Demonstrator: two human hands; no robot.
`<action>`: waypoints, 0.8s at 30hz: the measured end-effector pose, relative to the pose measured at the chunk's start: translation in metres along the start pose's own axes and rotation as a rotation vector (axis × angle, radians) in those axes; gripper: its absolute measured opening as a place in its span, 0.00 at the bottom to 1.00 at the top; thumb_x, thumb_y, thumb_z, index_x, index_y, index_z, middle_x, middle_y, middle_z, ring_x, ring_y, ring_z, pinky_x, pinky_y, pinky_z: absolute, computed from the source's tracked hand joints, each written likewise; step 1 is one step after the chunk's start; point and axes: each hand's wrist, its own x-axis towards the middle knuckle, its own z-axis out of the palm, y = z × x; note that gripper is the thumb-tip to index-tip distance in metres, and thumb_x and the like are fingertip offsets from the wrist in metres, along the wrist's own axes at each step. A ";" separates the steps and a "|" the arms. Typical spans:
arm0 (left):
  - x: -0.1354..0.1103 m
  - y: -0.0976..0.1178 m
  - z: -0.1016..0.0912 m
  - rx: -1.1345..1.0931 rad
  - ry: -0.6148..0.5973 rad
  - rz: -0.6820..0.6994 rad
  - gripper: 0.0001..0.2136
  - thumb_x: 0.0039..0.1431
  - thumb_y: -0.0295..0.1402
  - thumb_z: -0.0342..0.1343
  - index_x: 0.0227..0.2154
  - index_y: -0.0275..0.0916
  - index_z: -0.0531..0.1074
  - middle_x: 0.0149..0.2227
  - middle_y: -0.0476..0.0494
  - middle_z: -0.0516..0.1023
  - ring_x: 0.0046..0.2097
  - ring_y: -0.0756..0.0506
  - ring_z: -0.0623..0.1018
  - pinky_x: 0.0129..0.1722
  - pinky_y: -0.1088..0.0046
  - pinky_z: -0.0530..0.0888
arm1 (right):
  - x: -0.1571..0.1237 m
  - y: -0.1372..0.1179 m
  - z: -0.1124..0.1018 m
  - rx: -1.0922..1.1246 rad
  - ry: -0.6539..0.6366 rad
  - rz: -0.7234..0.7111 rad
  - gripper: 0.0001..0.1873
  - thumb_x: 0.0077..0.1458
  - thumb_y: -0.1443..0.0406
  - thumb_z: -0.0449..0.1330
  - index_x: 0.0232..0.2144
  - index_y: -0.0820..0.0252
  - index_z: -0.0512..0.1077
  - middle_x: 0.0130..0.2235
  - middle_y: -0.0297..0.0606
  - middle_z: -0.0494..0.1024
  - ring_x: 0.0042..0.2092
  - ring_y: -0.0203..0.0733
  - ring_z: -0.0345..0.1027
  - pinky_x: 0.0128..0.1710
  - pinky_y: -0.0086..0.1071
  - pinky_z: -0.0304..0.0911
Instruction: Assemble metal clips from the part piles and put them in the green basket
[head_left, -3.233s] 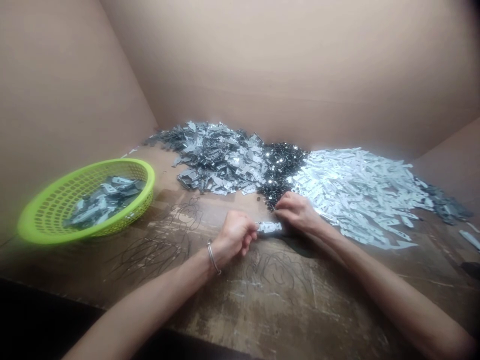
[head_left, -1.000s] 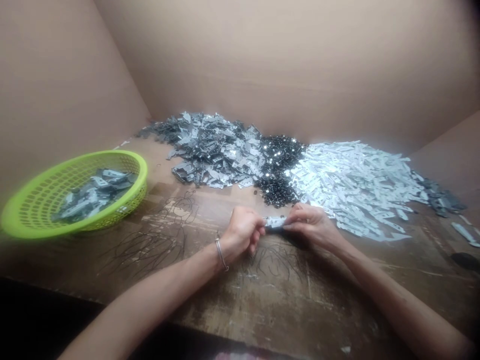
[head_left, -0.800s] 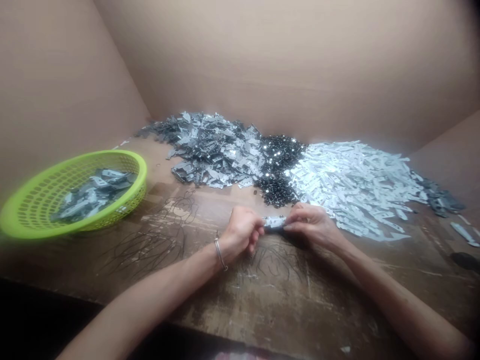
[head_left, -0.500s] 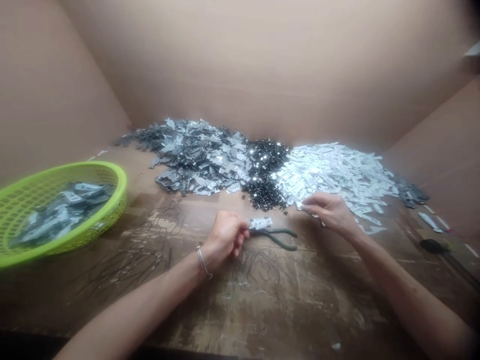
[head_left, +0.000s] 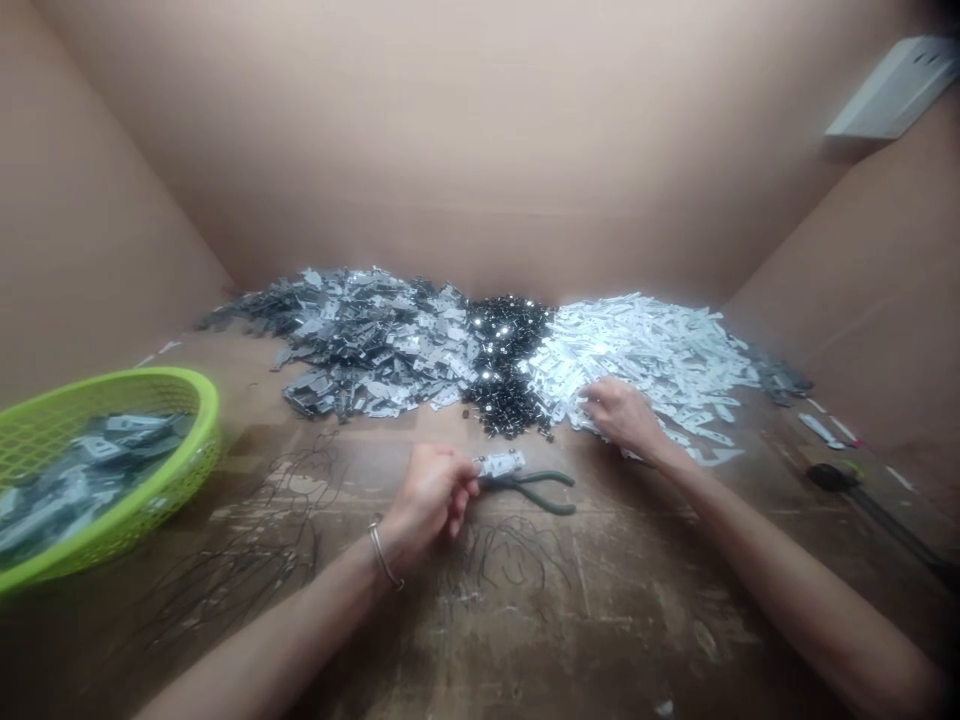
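My left hand (head_left: 435, 490) is closed around one end of a silvery metal plate (head_left: 502, 463) with small holes, held low over the table. Just behind and below that plate lie pliers (head_left: 547, 492) with dark green handles, their jaws hidden. At the front of a heap of pale metal strips (head_left: 637, 345), my right hand (head_left: 621, 412) has its fingers bent together, tips down among the strips. Whatever is between those fingertips is too blurred to name.
Small dark shiny parts (head_left: 510, 365) form a middle heap, with grey metal plates (head_left: 375, 345) heaped left of them. A green basket (head_left: 199, 440) holding metal pieces stands at left. Thin dark wires (head_left: 517, 550) lie in front. A white box (head_left: 892, 90) is at upper right.
My right hand has moved away from me, further onto the pale strips. My left hand keeps its hold on the plate. The whole view has shifted slightly right and up.
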 end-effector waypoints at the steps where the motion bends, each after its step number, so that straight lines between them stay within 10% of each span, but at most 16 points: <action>1: 0.000 0.000 0.000 0.001 0.003 -0.003 0.07 0.42 0.31 0.51 0.16 0.33 0.63 0.11 0.52 0.60 0.10 0.55 0.59 0.06 0.80 0.56 | 0.003 0.000 0.001 -0.025 -0.001 -0.005 0.10 0.47 0.65 0.50 0.31 0.58 0.70 0.30 0.38 0.68 0.33 0.38 0.60 0.26 0.27 0.50; 15: -0.002 0.003 0.000 -0.018 0.009 -0.038 0.07 0.40 0.31 0.52 0.15 0.32 0.62 0.13 0.50 0.64 0.10 0.55 0.59 0.06 0.80 0.55 | 0.030 0.023 0.006 -0.201 -0.047 -0.356 0.11 0.50 0.66 0.48 0.29 0.61 0.70 0.33 0.42 0.68 0.33 0.40 0.54 0.30 0.31 0.47; 24: -0.001 0.007 -0.002 0.003 0.012 -0.059 0.07 0.40 0.30 0.52 0.15 0.33 0.62 0.12 0.51 0.63 0.10 0.55 0.59 0.06 0.80 0.55 | 0.027 0.017 0.002 0.092 0.152 -0.111 0.11 0.50 0.66 0.45 0.30 0.64 0.66 0.30 0.44 0.68 0.34 0.42 0.59 0.33 0.33 0.53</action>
